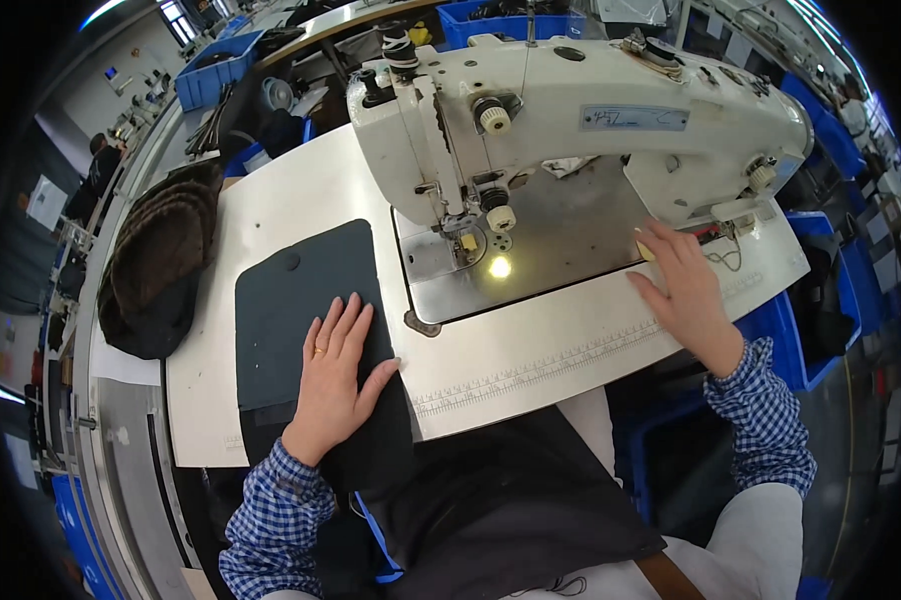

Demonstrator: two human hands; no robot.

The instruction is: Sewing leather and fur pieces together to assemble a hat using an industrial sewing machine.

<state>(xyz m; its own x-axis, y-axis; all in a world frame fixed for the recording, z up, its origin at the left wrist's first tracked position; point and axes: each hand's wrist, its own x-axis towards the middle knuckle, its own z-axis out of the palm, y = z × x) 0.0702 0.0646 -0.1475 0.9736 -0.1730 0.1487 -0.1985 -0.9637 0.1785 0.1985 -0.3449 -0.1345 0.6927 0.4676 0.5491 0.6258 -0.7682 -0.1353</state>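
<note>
Dark fabric panel (279,325) under the left grip (333,388), left of the sewing machine (561,95).
We observe the left grip released, flat on the panel; the right grip (689,300), before the machine's arm, meets a small yellow object (647,252), and we cannot tell whether it grasps it. Farther left of the machine we find stacked brown pieces (161,240); behind it, a blue bin (456,25).

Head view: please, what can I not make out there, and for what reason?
Head view:
- Dark fabric: the part beneath the left hand, hidden by that hand.
- Right hand: its back hides whether it grips anything.
- Sewing machine: needle tip, too small.
- Distant worker: small, blurred near the left edge.
</note>
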